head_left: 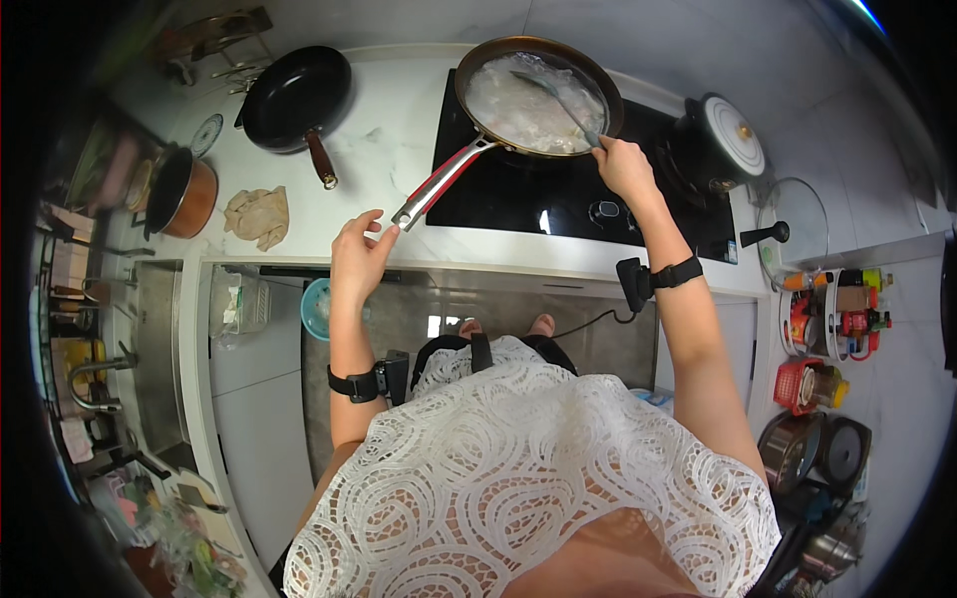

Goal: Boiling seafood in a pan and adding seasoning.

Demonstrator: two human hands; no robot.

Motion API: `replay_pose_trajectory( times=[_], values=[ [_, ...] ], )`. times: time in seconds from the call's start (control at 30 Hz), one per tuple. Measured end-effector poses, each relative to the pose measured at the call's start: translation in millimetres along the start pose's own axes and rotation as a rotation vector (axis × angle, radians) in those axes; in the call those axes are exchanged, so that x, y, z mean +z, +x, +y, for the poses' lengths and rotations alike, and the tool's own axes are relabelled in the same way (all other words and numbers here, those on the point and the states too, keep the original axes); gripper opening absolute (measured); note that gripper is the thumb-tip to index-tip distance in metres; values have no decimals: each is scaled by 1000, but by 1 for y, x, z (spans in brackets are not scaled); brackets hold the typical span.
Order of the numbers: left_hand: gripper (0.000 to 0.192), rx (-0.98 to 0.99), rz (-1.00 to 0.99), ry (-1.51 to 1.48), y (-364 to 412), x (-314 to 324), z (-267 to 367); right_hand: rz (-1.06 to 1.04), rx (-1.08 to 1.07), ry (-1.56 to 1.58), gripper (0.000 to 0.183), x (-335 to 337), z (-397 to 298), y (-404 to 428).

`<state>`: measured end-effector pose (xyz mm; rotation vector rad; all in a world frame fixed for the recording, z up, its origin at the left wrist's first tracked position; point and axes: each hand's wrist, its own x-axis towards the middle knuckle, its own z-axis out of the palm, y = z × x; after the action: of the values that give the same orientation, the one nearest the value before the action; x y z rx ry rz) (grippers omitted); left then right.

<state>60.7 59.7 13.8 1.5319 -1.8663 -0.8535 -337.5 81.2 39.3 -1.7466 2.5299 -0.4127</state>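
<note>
A wide frying pan [614, 97] with a silver and red handle stands on the black glass cooktop [553, 194], holding a bubbling, whitish liquid with food in it. My right hand [626, 170] grips the handle end of a grey spatula [557, 93], whose blade rests in the liquid at the pan's middle. Beside the tip of the pan's handle is my left hand [362, 254], fingers apart and holding nothing; whether its fingertip touches the handle I cannot tell.
Left of the cooktop are a black frying pan [299, 97], a beige cloth [258, 217] and a copper-coloured pot [196, 198]. A lidded pot [718, 146] stands at the cooktop's right, near a glass lid [804, 217]. Bottles fill a white rack [834, 318]. A sink [161, 336] lies far left.
</note>
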Motion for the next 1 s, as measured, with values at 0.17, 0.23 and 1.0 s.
replay_pose_trajectory(
  times=[0.17, 0.23, 1.0],
  values=[
    [40, -3, 7, -16, 0, -1, 1, 33, -45, 108, 26, -16, 0, -18],
    [40, -7, 18, -16, 0, -3, -5, 76, 2, 173, 27, -28, 4, -28],
    [40, 34, -5, -35, 4, 6, -1, 88, 54, 230, 24, -15, -4, -48]
  ],
)
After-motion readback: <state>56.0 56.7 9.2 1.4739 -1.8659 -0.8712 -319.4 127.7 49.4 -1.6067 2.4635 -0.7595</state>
